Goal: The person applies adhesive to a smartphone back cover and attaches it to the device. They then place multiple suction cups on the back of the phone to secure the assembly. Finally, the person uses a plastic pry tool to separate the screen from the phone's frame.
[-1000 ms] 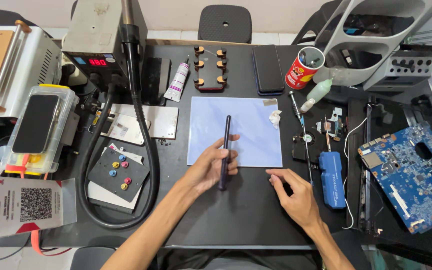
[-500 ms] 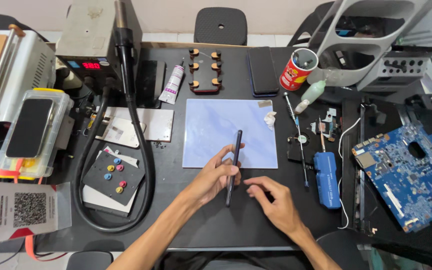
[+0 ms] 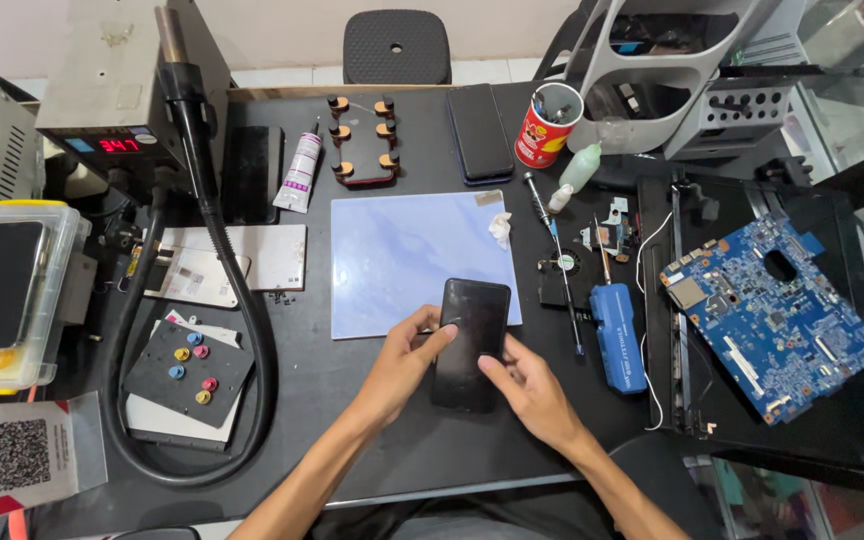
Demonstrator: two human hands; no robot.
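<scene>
A black smartphone (image 3: 469, 343) lies face up between both hands, its lower half on the dark bench top (image 3: 402, 455) and its upper end overlapping the near edge of the pale blue work mat (image 3: 402, 255). The left hand (image 3: 402, 360) curls against the phone's left edge, fingers bent around it and thumb laid on the glass. The right hand (image 3: 532, 390) rests at the phone's lower right corner, thumb pressing on the screen and the other fingers tucked under or beside the edge; whether they grip it cannot be told.

Just right of the phone stands a blue battery-like block (image 3: 617, 335), with a thin screwdriver (image 3: 557, 255) slanting beside it. Further right of the phone lies a blue laptop circuit board (image 3: 767, 310) on a black laptop shell (image 3: 842, 420). Left of the phone, a black hot-air hose (image 3: 242, 330) loops around a black pad with coloured dots (image 3: 190, 368).

Beyond the phone, past the mat, lie a second dark phone (image 3: 480, 132), a white glue tube (image 3: 300, 170), a black clamp jig (image 3: 362, 140) and a red can of tools (image 3: 544, 125). Far left of these stands the hot-air station (image 3: 117, 90) with its red display.
</scene>
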